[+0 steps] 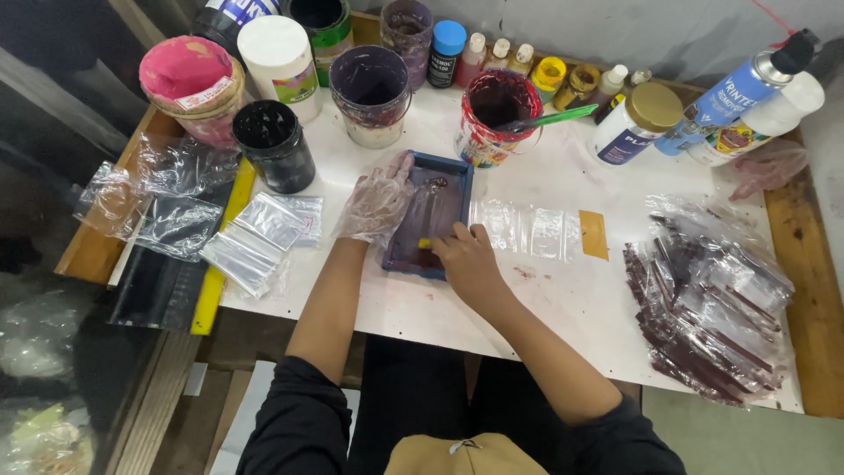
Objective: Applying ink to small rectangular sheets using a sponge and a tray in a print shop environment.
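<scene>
Containers are crowding the far edge of the white surface (563,290). A red-labelled paint tub (492,116) is holding dark maroon ink, with a green spatula (549,119) leaning on its rim. A clear tub (369,92) stained purple inside is standing to its left, beside an open black jar (274,143) and a pink-lidded tub (189,79). Small dropper bottles (501,54) are lining the back, and a white bottle with a gold cap (635,123) and a blue spray can (747,88) are lying to the right.

A small blue-framed printing screen (431,220) is lying flat at the centre, its mesh stained purple. The left hand (378,204) (wearing a thin clear plastic glove) is resting on the frame's left edge, fingers spread and pressing down rather than closing around anything. The bare right hand (466,259) is reaching onto the near part of the mesh, fingers curled around a small yellowish piece (425,243); what that piece is cannot be told. Both forearms are extending forward from black sleeves, converging on the frame.

Clear zip bags (255,233) are lying left of the frame; one clear bag (527,230) is lying just right of it, next to a yellow tape strip (593,235). A heap of bags streaked with maroon (703,308) is piling up at the right.
</scene>
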